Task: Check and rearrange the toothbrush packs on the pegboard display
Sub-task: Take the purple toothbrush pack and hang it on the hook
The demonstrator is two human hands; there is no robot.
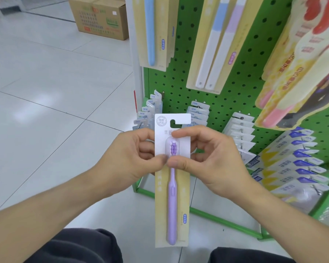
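Observation:
A purple toothbrush pack [172,196], a white and pale yellow card with a hook slot at its top, hangs upright in front of me. My left hand [133,154] pinches its left edge beside the brush head. My right hand [207,156] pinches the right edge, thumb and forefinger on the card's front. Behind it stands the green pegboard [235,82]. On its pegs hang a blue toothbrush pack [152,33] at upper left and a twin toothbrush pack [217,44] in the middle.
Rows of small clear packs [198,115] hang on lower pegs, blue-labelled packs [296,164] at lower right, and red and yellow packs [302,59] at upper right. A cardboard box [101,18] sits on the white tiled floor at the back left. The green base frame [217,219] runs along the floor.

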